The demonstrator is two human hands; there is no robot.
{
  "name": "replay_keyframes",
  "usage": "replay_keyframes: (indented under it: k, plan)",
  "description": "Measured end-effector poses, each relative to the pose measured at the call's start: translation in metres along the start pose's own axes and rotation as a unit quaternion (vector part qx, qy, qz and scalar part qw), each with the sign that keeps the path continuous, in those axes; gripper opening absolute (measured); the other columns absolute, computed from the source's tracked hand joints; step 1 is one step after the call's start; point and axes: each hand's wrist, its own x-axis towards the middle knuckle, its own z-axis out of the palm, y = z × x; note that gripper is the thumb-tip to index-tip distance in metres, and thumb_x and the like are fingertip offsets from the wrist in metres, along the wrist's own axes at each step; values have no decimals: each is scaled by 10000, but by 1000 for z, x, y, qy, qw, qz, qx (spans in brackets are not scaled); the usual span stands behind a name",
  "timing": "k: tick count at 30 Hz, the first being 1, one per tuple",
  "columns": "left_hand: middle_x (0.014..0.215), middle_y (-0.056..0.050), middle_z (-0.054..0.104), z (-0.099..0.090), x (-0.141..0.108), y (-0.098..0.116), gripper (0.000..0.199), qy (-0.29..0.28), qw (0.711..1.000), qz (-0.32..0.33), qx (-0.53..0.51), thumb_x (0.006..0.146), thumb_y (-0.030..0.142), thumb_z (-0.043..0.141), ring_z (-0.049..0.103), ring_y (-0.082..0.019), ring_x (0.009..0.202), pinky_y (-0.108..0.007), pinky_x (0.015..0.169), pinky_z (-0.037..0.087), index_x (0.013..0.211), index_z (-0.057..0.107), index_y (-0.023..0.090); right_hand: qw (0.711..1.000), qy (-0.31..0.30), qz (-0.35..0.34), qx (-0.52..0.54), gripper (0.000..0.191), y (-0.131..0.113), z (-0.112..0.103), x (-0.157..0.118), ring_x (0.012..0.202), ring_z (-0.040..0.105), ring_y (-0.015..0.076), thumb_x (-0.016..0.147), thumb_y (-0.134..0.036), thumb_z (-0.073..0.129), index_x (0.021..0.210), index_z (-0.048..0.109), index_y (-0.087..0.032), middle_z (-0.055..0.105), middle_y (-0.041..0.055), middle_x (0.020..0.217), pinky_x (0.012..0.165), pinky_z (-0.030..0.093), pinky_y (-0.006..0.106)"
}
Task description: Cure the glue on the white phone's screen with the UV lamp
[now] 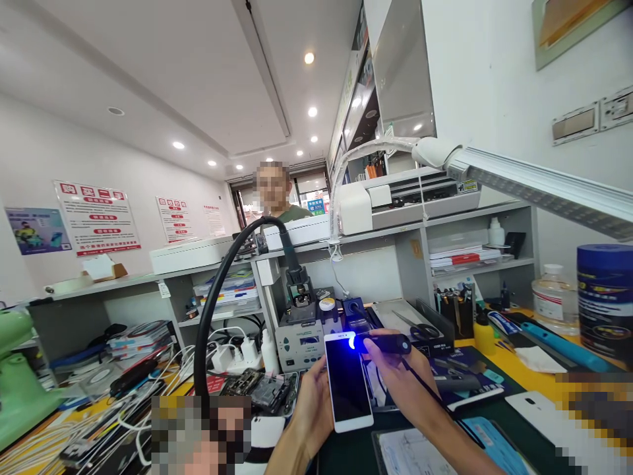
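My left hand [315, 404] is closed on the left edge of a white smartphone [350, 386], which stands nearly upright with its dark screen towards me. In my right hand [401, 369] is a small black UV lamp [390, 344] with a cord running down along my forearm. Its bright blue-violet light falls on the top right corner of the phone. The right fingers wrap round the lamp's body. Below the phone lies a dark green mat [341, 455].
A grey hot air station [302, 349] stands behind the phone, its thick black hose [208, 310] arching up on the left. Circuit boards [264, 389] lie left of my hands. Scissors [418, 328] rest at the back right. Across the counter is a person [294, 214].
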Motion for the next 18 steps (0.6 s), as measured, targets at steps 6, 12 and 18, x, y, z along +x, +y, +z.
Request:
replay_keyframes:
  k: [6, 12, 18]
  plan:
    - [959, -144, 762, -2, 2, -1, 399, -12, 1000, 0, 9, 902, 407, 599, 715, -314, 921, -424, 904, 509, 1138, 699, 102, 999, -33, -26, 34, 387, -7, -3, -4, 877, 715, 256, 899, -581, 604, 1060, 688, -239, 757, 68, 940, 874, 582, 382]
    - [963, -144, 761, -2, 3, -2, 406, 0, 1000, 2, 5, 927, 420, 554, 712, -309, 927, -412, 891, 507, 1120, 701, 94, 997, -56, -41, 35, 373, -10, -2, -5, 1130, 672, 279, 905, -556, 626, 1105, 692, -248, 725, 97, 1176, 1015, 527, 398]
    - [978, -138, 757, -4, 4, -4, 431, 9, 1000, 13, 6, 914, 437, 591, 708, -302, 931, -406, 907, 498, 1157, 686, 94, 991, -91, -49, 82, 378, -7, 1, -7, 1173, 660, 296, 887, -533, 670, 1176, 703, -292, 718, 73, 1221, 1046, 520, 431]
